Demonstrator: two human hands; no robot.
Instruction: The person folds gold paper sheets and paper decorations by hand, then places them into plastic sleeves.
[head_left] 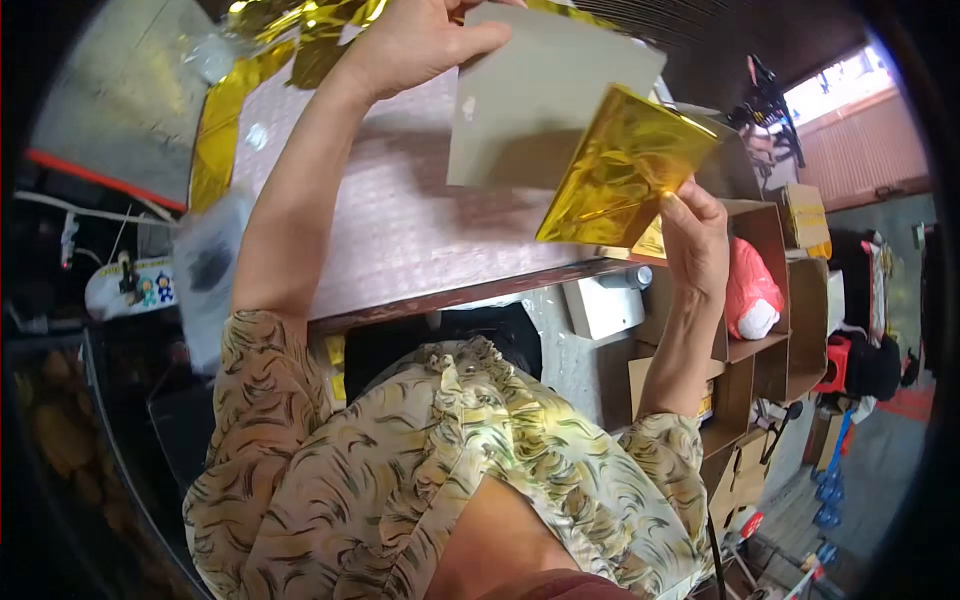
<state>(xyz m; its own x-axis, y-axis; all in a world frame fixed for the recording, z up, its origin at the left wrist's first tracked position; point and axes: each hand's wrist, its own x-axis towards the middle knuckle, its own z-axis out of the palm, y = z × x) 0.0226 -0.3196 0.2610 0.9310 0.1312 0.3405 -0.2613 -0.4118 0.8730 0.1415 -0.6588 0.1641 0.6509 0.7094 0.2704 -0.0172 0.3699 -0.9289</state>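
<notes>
My left hand (420, 40) is raised over the table and grips a grey cardboard sheet (540, 90) by its upper left edge. My right hand (695, 235) pinches the lower right corner of a shiny gold foil sheet (625, 170). The foil overlaps the lower right part of the card, in front of it. Both sheets are held in the air above the pinkish-brown table top (400, 230). My patterned blouse sleeves and chest fill the bottom of the view.
More crumpled gold foil (300, 30) lies at the table's far end, and a strip runs down its left edge (215, 130). A clear plastic bag (205, 270) hangs at the left. Cardboard shelves on the right hold a red bag (750, 290). A white box (605, 305) sits below the table edge.
</notes>
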